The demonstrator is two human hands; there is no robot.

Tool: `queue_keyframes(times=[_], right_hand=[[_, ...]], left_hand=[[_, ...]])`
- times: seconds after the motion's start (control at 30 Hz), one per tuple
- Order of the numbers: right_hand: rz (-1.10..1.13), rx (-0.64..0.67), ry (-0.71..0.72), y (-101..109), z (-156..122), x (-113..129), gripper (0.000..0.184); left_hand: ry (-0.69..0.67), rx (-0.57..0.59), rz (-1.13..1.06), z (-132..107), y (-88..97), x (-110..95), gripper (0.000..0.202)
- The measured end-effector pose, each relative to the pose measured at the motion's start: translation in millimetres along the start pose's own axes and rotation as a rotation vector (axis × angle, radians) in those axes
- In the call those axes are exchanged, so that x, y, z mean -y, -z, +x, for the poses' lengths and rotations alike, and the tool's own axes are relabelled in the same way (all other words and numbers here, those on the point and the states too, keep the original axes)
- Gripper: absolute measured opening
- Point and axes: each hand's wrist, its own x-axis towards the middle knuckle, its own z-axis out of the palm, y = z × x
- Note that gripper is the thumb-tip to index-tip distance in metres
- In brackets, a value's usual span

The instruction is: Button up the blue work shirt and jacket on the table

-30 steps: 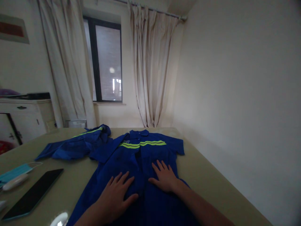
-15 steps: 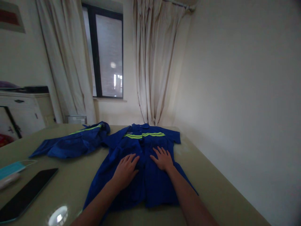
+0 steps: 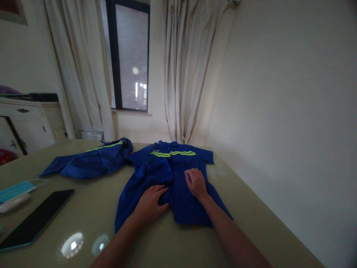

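A blue short-sleeved work shirt point(image 3: 185, 203) lies face up on the table, its collar at the far end and yellow-green stripes across the chest. My left hand point(image 3: 152, 199) rests on the lower left front panel near the hem, fingers extended and thumb apart. On the right front panel is my right hand point(image 3: 196, 182), its fingers curled in and closed; I see no cloth pinched in them. Left of the shirt, close to its sleeve, lies a second blue garment point(image 3: 92, 163) with the same stripes, loosely crumpled.
On the table point(image 3: 92, 208) at the left are a black phone point(image 3: 39, 216), a light-blue face mask point(image 3: 16, 190) and a white rounded object point(image 3: 14, 203). A wall point(image 3: 279, 111) runs along the right. Curtains point(image 3: 186, 74) and a window point(image 3: 132, 59) are behind the table.
My right hand's fingers have curled in from spread. My left hand has slid nearer the hem, and the shirt's lower left edge has drawn inward. The view has shifted slightly.
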Motion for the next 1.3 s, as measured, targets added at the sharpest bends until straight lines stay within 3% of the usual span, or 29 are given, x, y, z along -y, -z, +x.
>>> queue_keyframes(times=[0.1, 0.2, 0.37, 0.47, 0.57, 0.67, 0.77, 0.83, 0.97, 1.1, 1.23, 1.3], right_hand=[[0.186, 0.274, 0.149, 13.4, -17.3, 27.8, 0.028], [0.282, 0.523, 0.273, 21.9, -39.4, 50.1, 0.047], [0.310, 0.592, 0.223, 30.8, -54.9, 53.9, 0.049], [0.370, 0.618, 0.217, 37.3, -56.8, 48.7, 0.058], [0.352, 0.606, 0.196, 43.3, -60.9, 48.3, 0.044], [0.336, 0.621, 0.200, 46.6, -63.2, 49.0, 0.036], [0.353, 0.644, 0.203, 46.9, -62.2, 47.1, 0.037], [0.376, 0.649, 0.204, 46.2, -61.3, 45.7, 0.024], [0.461, 0.584, 0.132, 45.4, -60.0, 44.7, 0.011], [0.565, 0.367, -0.149, 41.5, -57.1, 34.2, 0.009], [0.660, 0.087, -0.464, 27.6, -56.7, 12.5, 0.032], [0.679, 0.026, -0.547, 20.1, -57.7, 5.9, 0.047]], left_hand=[[-0.034, -0.078, -0.025, -2.3, 0.1, 3.8, 0.048], [-0.023, -0.120, -0.048, -8.4, 3.0, 6.0, 0.044], [0.206, -0.215, -0.172, -13.3, 16.4, 11.3, 0.027], [0.147, -0.320, -0.300, -13.4, 24.2, 11.8, 0.024], [0.165, -0.422, -0.449, -14.6, 28.4, 4.0, 0.033], [0.223, -0.362, -0.662, -17.8, 31.1, -11.8, 0.046], [0.212, -0.269, -0.838, -20.2, 31.9, -26.7, 0.040], [0.245, -0.289, -0.867, -20.1, 29.9, -31.1, 0.040], [0.276, -0.362, -0.817, -17.5, 22.7, -25.6, 0.048], [0.238, -0.330, -0.772, -16.8, 19.3, -19.4, 0.045], [0.173, -0.291, -0.733, -18.1, 15.3, -23.6, 0.040], [0.181, -0.304, -0.693, -19.3, 13.2, -28.1, 0.040]])
